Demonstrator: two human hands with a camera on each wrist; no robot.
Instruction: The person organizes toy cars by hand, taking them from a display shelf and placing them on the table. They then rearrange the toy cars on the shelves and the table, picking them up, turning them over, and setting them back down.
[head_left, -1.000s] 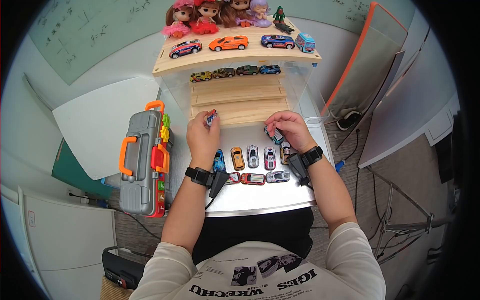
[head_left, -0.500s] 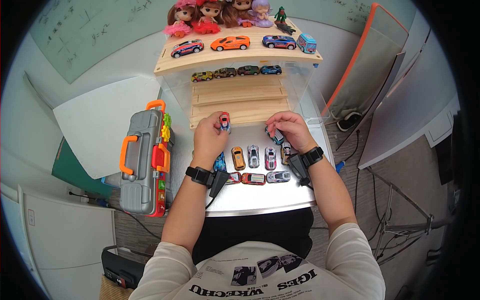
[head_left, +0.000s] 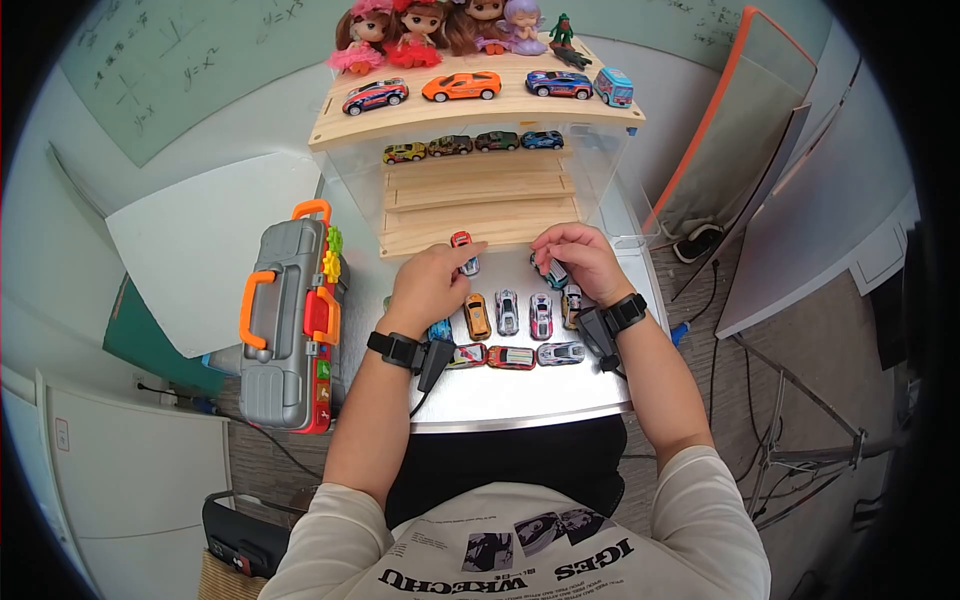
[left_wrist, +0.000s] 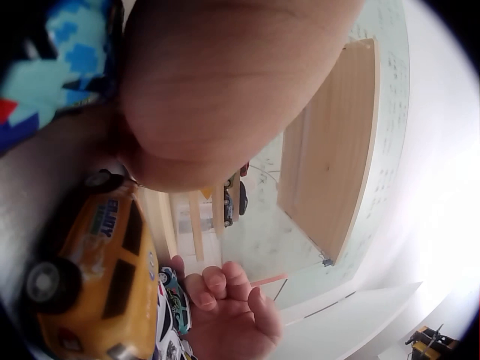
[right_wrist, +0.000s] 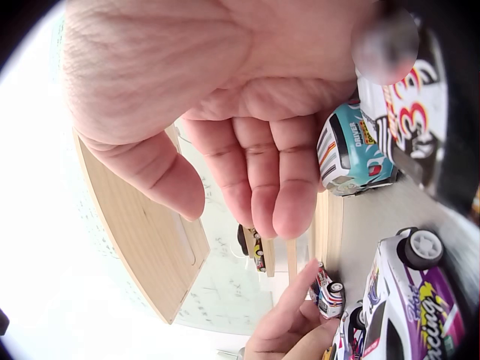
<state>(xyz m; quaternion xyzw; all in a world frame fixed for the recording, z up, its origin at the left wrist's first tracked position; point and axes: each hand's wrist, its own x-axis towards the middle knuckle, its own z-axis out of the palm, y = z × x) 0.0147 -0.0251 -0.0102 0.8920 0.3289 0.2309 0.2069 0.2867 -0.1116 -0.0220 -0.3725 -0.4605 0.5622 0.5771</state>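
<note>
My left hand (head_left: 430,286) is low over the table, its index finger straight across a small red, white and blue toy car (head_left: 462,240) just before the wooden steps. That finger overlaps the car's roof, and the thumb is bent nearer me. In the left wrist view a yellow toy car (left_wrist: 105,277) stands close beside this hand. My right hand (head_left: 580,262) rests palm inward, fingers loosely bent, holding nothing. Its little-finger side is right beside a teal toy car (right_wrist: 352,154). A white and purple racing car (right_wrist: 409,292) stands below it in the right wrist view.
More toy cars stand in rows before me, including a red one (head_left: 511,357) and a silver one (head_left: 561,353). Behind is a clear-sided display case with wooden steps (head_left: 480,190); cars and dolls stand on its top (head_left: 400,120). A grey toolbox (head_left: 280,330) stands left.
The left hand has brought the red, white and blue car rightward and toward me, and its index finger has straightened over it. Front-row cars have shifted slightly right. The right hand stays put.
</note>
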